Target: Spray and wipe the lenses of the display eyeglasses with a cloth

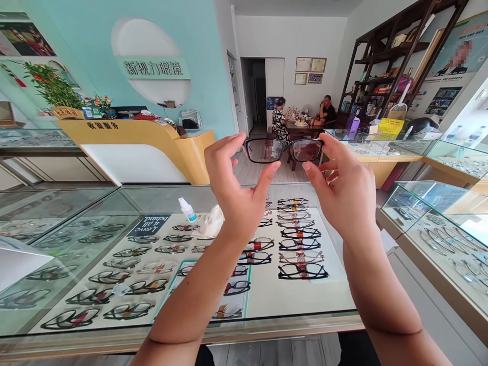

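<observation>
- Eyeglasses with thin black rectangular rims and clear lenses are up before my camera, held level between both sets of fingers, above the counter.
- My left hand has one end pinched, index finger at the outer corner, thumb under the lower rim.
- My right hand pinches the opposite end likewise.
- Below the fingers I see a long glass display counter with pale lining.
- Below and left of my left fingers: a small white plastic bottle with a blue label, near a crumpled white cloth.
- Below the right thumb: a column of mostly dark-framed spectacles.
- Far beyond the fingertips, two people are at a brown wooden table.
</observation>
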The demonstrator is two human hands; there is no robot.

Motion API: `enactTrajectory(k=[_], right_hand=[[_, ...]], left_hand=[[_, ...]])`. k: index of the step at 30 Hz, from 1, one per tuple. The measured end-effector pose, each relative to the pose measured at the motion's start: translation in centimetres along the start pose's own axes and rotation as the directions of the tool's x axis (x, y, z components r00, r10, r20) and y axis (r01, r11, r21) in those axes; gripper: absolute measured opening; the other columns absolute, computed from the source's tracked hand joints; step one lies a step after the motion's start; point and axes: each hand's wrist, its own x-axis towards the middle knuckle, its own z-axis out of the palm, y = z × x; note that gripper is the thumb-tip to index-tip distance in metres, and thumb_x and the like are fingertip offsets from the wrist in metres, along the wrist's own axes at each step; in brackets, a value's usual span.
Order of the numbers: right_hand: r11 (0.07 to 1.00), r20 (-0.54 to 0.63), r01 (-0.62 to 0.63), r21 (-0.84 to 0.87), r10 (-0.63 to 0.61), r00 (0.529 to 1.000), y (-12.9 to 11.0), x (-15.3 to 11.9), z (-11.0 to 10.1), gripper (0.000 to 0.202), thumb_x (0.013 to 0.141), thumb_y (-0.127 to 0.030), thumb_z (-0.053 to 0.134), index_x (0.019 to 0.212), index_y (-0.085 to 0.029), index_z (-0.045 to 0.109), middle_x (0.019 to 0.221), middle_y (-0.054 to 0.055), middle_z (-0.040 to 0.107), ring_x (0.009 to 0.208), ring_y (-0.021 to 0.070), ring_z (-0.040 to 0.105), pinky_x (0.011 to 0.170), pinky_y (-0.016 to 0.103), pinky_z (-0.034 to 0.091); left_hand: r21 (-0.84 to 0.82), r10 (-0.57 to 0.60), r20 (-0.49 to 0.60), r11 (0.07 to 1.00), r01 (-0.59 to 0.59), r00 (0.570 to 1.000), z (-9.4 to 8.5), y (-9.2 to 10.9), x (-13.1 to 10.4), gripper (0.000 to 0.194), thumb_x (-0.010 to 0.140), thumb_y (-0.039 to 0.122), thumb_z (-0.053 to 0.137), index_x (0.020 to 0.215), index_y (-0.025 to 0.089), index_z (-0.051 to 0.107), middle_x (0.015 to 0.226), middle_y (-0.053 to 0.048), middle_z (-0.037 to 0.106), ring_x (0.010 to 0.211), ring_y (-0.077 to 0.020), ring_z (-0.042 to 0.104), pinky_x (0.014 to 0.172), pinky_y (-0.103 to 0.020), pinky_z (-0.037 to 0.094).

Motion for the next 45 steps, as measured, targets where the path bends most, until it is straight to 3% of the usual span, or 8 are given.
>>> enactTrajectory(k=[10,27,35,39,45], right_hand=[[0.999,0.029,-0.033,0.021,0.032,0.999,-0.3,0.2,-0.1,0.05,0.108,-0.046,0.063,0.154,-0.029,0.065,0.127,0.012,0.087,0.085,0.0301,0.082,0.08,0.054,0.071],[0.995,-0.131,0.079,0.064,-0.07,0.989,0.0,-0.3,-0.1,0.047,0.107,-0.04,0.07,0.154,-0.036,0.068,0.138,0.01,0.082,0.091,0.0297,0.084,0.073,0.049,0.072],[0.992,-0.165,0.12,0.046,-0.111,0.98,0.1,-0.3,-0.3,0.045,0.108,-0.041,0.069,0.154,-0.038,0.067,0.138,0.008,0.08,0.078,0.0222,0.08,0.073,0.045,0.072],[0.99,-0.138,0.129,0.053,-0.121,0.983,0.6,-0.3,-0.2,0.047,0.11,-0.045,0.067,0.156,-0.037,0.065,0.141,0.01,0.079,0.087,0.027,0.083,0.077,0.049,0.074],[0.996,-0.063,0.041,0.08,-0.036,0.997,0.8,-0.1,-0.1,0.048,0.11,-0.051,0.065,0.156,-0.037,0.064,0.143,0.012,0.077,0.098,0.0328,0.085,0.09,0.06,0.073]], left_hand=[[-0.005,-0.009,0.008,1.0,0.009,1.0,0.0,0.1,0.0,0.067,0.098,0.067,0.082,0.151,0.032,0.06,0.15,-0.014,0.068,0.146,-0.0354,0.064,0.106,-0.049,0.062],[-0.185,-0.018,0.026,0.983,0.023,0.999,0.6,-1.2,-0.1,0.071,0.097,0.068,0.083,0.154,0.033,0.058,0.153,-0.014,0.069,0.139,-0.0339,0.07,0.101,-0.046,0.064],[-0.196,-0.006,0.03,0.981,0.012,1.0,0.8,-1.4,-0.2,0.069,0.098,0.067,0.082,0.154,0.035,0.057,0.154,-0.014,0.069,0.137,-0.0339,0.073,0.096,-0.045,0.064],[-0.184,0.005,0.017,0.983,-0.002,1.0,0.9,-1.5,-0.3,0.069,0.098,0.07,0.081,0.154,0.037,0.057,0.152,-0.011,0.07,0.137,-0.0328,0.072,0.097,-0.047,0.065],[-0.165,-0.015,0.022,0.986,0.018,1.0,0.8,-1.3,0.1,0.072,0.096,0.078,0.077,0.154,0.04,0.058,0.152,-0.008,0.068,0.142,-0.0334,0.069,0.106,-0.051,0.065]])
